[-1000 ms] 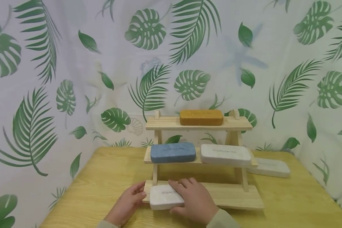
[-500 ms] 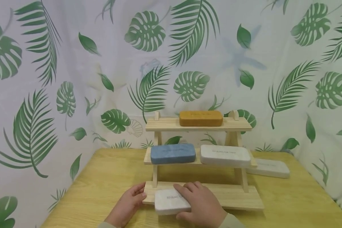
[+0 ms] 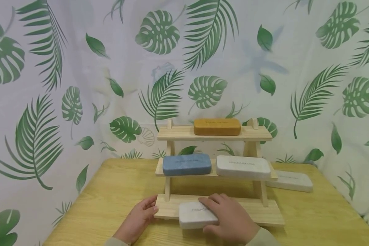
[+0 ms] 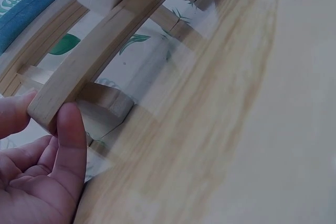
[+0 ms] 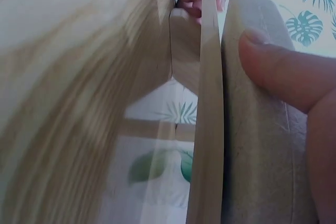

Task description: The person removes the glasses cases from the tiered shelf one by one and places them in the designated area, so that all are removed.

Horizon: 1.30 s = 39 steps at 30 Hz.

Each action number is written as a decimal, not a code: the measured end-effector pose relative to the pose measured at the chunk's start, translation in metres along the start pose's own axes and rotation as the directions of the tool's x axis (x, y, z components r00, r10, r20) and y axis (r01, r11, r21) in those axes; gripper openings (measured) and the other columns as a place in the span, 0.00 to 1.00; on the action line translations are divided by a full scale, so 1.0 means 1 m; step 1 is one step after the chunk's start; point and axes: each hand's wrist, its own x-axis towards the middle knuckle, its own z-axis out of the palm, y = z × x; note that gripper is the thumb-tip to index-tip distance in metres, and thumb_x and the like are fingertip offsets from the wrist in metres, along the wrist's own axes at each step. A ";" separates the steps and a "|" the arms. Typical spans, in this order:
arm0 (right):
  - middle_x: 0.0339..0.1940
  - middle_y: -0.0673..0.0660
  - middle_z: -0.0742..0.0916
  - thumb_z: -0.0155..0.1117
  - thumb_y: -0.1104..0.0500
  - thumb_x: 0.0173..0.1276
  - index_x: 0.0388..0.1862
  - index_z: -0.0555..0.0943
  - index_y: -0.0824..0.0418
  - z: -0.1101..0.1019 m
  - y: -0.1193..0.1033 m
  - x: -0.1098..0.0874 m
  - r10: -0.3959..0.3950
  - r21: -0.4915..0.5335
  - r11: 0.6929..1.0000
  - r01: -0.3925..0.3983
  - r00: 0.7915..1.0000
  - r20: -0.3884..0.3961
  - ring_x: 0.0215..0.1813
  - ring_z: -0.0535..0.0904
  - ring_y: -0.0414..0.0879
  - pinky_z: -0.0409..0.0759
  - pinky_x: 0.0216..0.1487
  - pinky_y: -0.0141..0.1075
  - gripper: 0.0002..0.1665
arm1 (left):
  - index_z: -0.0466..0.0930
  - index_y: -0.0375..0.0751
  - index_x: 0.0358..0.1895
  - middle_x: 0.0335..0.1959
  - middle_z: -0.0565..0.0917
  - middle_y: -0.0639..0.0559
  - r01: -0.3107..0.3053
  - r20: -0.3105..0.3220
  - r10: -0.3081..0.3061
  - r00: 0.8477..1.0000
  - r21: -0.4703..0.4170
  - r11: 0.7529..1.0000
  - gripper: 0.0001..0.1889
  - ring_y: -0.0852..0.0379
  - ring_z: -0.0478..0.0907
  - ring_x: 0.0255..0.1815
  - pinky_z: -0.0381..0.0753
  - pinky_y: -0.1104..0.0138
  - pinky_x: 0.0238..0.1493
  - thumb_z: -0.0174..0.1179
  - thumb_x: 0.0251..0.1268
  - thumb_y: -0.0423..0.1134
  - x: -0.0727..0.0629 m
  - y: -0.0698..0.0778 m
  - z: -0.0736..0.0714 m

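My right hand (image 3: 230,218) lies over the right end of a white glasses case (image 3: 195,215) with grey lettering and grips it. The case is on the bottom board (image 3: 258,212) of a three-tier wooden stand, left of the middle, overhanging the front edge. In the right wrist view the thumb (image 5: 278,72) presses the front side of the case. My left hand (image 3: 136,220) pinches the left end of that same board, with thumb and fingers on its two faces in the left wrist view. The fingers behind the board are partly hidden.
On the middle tier sit a blue case (image 3: 187,164) and another white case (image 3: 243,167). An orange case (image 3: 217,127) rests on the top tier. Behind the stand, on the right of the wooden table (image 3: 110,184), lies one more white case (image 3: 295,181), partly hidden. A leaf-print curtain (image 3: 126,68) surrounds the table.
My right hand has slid the white case rightward along the bottom board, away from its left end. The left hand has kept its hold on the board.
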 end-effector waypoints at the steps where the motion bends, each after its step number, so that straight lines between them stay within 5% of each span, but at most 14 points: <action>1: 0.60 0.46 0.80 0.71 0.29 0.59 0.75 0.71 0.46 -0.002 0.002 -0.001 -0.001 -0.002 1.000 0.001 1.000 -0.002 0.57 0.76 0.47 0.78 0.55 0.50 0.48 | 0.48 0.22 0.77 0.68 0.69 0.34 0.002 0.002 -0.002 1.000 -0.001 1.000 0.36 0.50 0.75 0.61 0.78 0.62 0.58 0.55 0.79 0.38 0.000 0.000 0.000; 21: 0.61 0.46 0.80 0.76 0.32 0.55 0.75 0.71 0.41 -0.021 0.031 -0.031 -0.034 -0.090 0.996 0.027 0.997 -0.067 0.61 0.74 0.49 0.72 0.60 0.55 0.49 | 0.47 0.25 0.78 0.70 0.68 0.34 0.023 0.023 -0.022 0.999 -0.005 1.000 0.37 0.48 0.75 0.61 0.78 0.58 0.56 0.54 0.80 0.42 -0.001 0.003 0.001; 39: 0.59 0.44 0.81 0.72 0.28 0.56 0.73 0.74 0.41 -0.030 0.053 -0.057 0.012 -0.109 0.994 -0.025 0.993 -0.117 0.58 0.76 0.49 0.76 0.54 0.53 0.47 | 0.47 0.24 0.78 0.68 0.69 0.34 0.014 0.019 -0.014 1.000 0.000 1.000 0.36 0.49 0.75 0.60 0.79 0.60 0.55 0.54 0.80 0.40 0.000 0.002 -0.001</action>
